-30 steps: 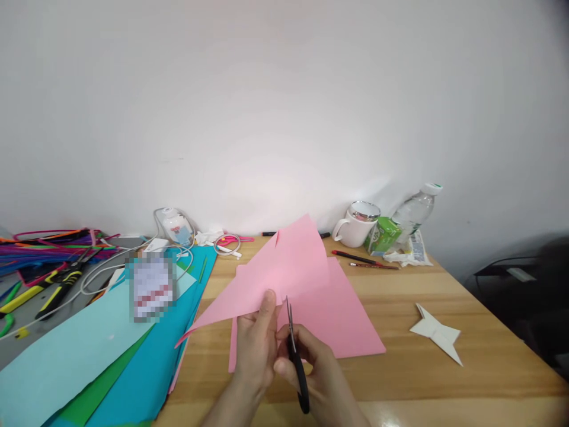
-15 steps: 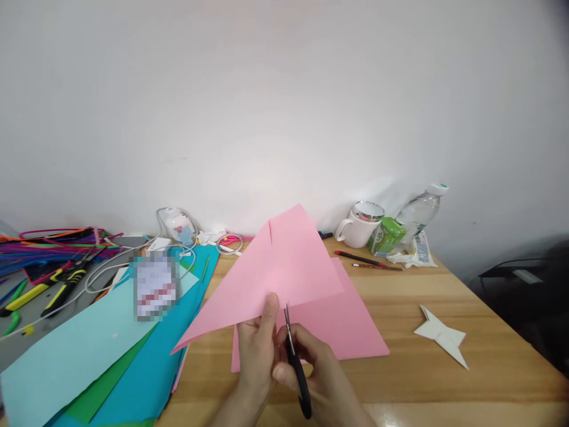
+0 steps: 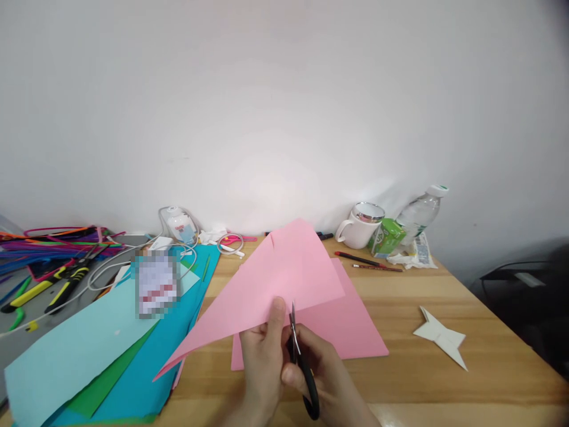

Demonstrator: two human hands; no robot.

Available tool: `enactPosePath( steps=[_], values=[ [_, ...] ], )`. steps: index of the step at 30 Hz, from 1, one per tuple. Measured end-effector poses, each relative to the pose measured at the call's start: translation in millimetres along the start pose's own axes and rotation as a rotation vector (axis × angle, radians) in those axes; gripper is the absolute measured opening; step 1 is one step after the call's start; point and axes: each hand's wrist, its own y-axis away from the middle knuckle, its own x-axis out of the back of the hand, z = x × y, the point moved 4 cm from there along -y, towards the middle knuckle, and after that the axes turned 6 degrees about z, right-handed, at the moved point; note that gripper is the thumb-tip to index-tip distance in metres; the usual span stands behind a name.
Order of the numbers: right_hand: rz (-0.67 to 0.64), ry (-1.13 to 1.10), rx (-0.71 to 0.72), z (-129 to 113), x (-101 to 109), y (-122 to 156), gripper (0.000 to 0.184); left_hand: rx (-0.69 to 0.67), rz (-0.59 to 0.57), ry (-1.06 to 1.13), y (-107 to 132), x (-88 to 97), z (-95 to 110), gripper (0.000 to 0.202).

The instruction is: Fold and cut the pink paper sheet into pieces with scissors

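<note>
My left hand [image 3: 262,356] pinches the lower edge of a folded pink paper sheet [image 3: 275,279], thumb on top, holding it raised above the wooden table [image 3: 444,391]. My right hand [image 3: 324,379] grips black-handled scissors [image 3: 302,367] whose blades point up into the paper's edge right beside my left thumb. Another pink sheet [image 3: 351,332] lies flat underneath on the table.
Blue, teal and green paper sheets [image 3: 89,356] lie to the left, with pliers [image 3: 66,284], cables and coloured sticks beyond. A white mug [image 3: 360,225], green carton [image 3: 386,237], water bottle [image 3: 418,213] and pencils [image 3: 364,261] stand at the back right. A white folded paper star [image 3: 442,339] lies at right.
The raised pink sheet has tilted and dropped a little to the left. Both hands with the scissors have shifted slightly down and right, blades still at the paper's edge.
</note>
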Motion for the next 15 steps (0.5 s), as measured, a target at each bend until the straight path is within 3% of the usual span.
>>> enactPosePath(
  steps=[15],
  values=[
    [-0.034,0.016,-0.066,-0.3,-0.2,6.3,0.039,0.05,0.004,0.01,7.0,5.2,-7.0,0.032]
  ],
)
